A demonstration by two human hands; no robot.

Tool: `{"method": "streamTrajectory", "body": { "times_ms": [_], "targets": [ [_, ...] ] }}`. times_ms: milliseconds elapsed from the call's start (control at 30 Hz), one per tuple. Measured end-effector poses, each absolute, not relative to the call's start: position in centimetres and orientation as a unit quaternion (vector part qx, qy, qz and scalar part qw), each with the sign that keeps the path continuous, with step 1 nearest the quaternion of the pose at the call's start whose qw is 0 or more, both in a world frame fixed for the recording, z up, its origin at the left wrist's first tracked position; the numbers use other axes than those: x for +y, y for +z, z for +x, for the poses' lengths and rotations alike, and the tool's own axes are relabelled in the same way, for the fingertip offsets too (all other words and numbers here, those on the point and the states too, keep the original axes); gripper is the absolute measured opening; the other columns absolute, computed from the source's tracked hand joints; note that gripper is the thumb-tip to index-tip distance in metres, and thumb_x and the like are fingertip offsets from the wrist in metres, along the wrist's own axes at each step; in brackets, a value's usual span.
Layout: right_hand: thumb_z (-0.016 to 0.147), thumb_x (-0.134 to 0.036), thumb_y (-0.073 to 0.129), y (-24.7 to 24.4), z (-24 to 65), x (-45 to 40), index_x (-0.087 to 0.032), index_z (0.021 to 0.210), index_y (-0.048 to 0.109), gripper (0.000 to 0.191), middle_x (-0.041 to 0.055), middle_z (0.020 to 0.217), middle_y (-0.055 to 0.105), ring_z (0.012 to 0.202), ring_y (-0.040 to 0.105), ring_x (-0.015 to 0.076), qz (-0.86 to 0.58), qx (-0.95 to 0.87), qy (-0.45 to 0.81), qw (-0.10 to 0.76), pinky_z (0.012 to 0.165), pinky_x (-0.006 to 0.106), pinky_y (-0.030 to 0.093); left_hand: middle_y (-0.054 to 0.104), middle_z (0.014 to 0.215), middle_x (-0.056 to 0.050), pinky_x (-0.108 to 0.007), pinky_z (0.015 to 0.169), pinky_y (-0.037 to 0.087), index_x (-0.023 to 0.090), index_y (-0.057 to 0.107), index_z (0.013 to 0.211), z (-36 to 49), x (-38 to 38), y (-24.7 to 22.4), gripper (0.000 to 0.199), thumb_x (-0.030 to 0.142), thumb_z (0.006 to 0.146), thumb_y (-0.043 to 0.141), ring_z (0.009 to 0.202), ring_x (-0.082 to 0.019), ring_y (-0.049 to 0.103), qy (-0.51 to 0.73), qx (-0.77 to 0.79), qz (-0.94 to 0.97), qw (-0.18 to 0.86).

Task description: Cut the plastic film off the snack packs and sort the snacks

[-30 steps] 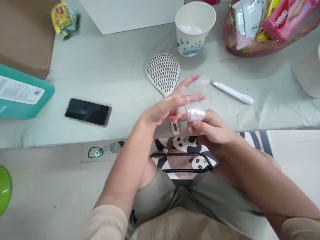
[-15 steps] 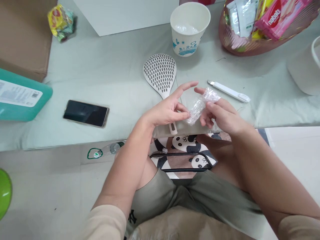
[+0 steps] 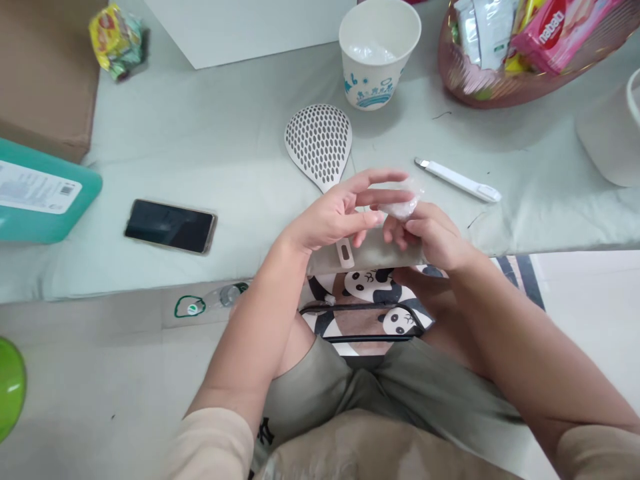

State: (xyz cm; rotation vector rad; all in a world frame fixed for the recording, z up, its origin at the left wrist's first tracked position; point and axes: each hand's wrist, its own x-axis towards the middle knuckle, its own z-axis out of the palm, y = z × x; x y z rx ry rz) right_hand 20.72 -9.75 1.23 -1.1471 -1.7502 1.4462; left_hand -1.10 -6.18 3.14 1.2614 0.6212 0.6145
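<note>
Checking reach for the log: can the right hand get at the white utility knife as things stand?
Likely yes: the white utility knife lies just beyond the right hand, with no visible obstacle between them. Clear plastic at that hand may need releasing first.

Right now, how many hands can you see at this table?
2: the left hand, partly covering the skimmer, and the right hand, with clear plastic at its fingers. No others show.

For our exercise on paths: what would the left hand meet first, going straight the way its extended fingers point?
Most likely the clear plastic film, which the left hand may be touching; the right hand seems next, though depth is unclear.
</note>
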Motion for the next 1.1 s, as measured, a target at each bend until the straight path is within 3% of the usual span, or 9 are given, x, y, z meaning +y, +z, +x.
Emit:
{"method": "streamTrajectory", "body": {
  "times_ms": [133,267,433,633,800,933,1000,1100],
  "targets": [
    [0.086,-0.027,0.045,1.0,20.4,-9.6,-0.019,0.088,0.068,0.025,0.0006,0.062,0.06,0.052,0.048,0.0123,-0.429,-0.606,0.584,0.328,0.055,0.029,0.041,0.069,0.141,-0.005,-0.022,0.054,0.056,0.038,0.056,0.143,-0.9,-6.2,2.9,0.071,0.033,0.077,0.084,0.102,-0.023,0.076,0.294,0.294,0.583,0.698],
    [0.09,-0.044,0.047,0.7,20.0,-9.6,-0.018,0.104,0.069,0.037,-0.0002,0.064,0.062,0.047,0.045,0.0121,-0.441,-0.558,0.611,0.347,0.051,0.029,0.039,0.065,0.147,-0.004,-0.024,0.057,0.059,0.041,0.06,0.14,-0.7,-6.1,2.7,0.069,0.03,0.077,0.085,0.101,-0.024,0.076,0.292,0.29,0.594,0.691],
    [0.094,-0.048,0.045,0.5,20.0,-9.6,-0.019,0.1,0.071,0.039,0.0005,0.063,0.061,0.05,0.046,0.0127,-0.432,-0.569,0.612,0.339,0.053,0.03,0.04,0.063,0.149,-0.003,-0.027,0.06,0.06,0.037,0.067,0.134,-0.3,-6.5,2.9,0.058,0.025,0.079,0.081,0.087,-0.019,0.077,0.294,0.285,0.608,0.681],
    [0.099,-0.042,0.043,0.3,20.1,-10.0,-0.021,0.083,0.066,0.036,0.0044,0.066,0.063,0.055,0.051,0.0138,-0.409,-0.592,0.614,0.324,0.055,0.031,0.042,0.064,0.147,-0.006,-0.027,0.069,0.06,0.029,0.072,0.127,0.2,-7.3,2.6,0.045,0.024,0.082,0.076,0.096,-0.02,0.075,0.314,0.314,0.654,0.612],
    [0.1,-0.044,0.045,1.0,19.8,-10.2,-0.02,0.072,0.064,0.042,0.0048,0.062,0.061,0.056,0.051,0.014,-0.416,-0.6,0.611,0.306,0.055,0.031,0.042,0.078,0.105,-0.004,-0.031,0.07,0.059,0.024,0.072,0.127,0.2,-7.5,2.0,0.04,0.03,0.087,0.075,0.07,-0.015,0.072,0.318,0.316,0.644,0.62],
    [0.101,-0.053,0.046,1.9,19.5,-10.1,-0.019,0.067,0.061,0.05,0.0029,0.058,0.058,0.053,0.049,0.0124,-0.433,-0.62,0.576,0.311,0.056,0.03,0.043,0.078,0.106,-0.004,-0.029,0.066,0.054,0.024,0.075,0.121,0.0,-7.2,1.7,0.037,0.033,0.086,0.077,0.074,-0.015,0.07,0.337,0.344,0.656,0.582],
    [0.101,-0.059,0.048,2.1,19.4,-10.0,-0.02,0.072,0.062,0.051,0.001,0.059,0.056,0.052,0.048,0.0119,-0.446,-0.634,0.545,0.319,0.055,0.029,0.044,0.078,0.112,-0.004,-0.027,0.061,0.05,0.026,0.077,0.119,-0.1,-6.9,1.4,0.036,0.035,0.084,0.079,0.07,-0.014,0.066,0.347,0.372,0.661,0.552],
    [0.098,-0.062,0.054,1.8,19.5,-9.8,-0.023,0.098,0.067,0.041,0.0,0.067,0.058,0.056,0.052,0.0133,-0.494,-0.629,0.471,0.371,0.056,0.029,0.046,0.077,0.109,-0.003,-0.026,0.054,0.045,0.026,0.076,0.118,-0.4,-6.4,0.8,0.039,0.043,0.083,0.08,0.064,-0.012,0.061,0.373,0.406,0.647,0.527]
  ]
}}
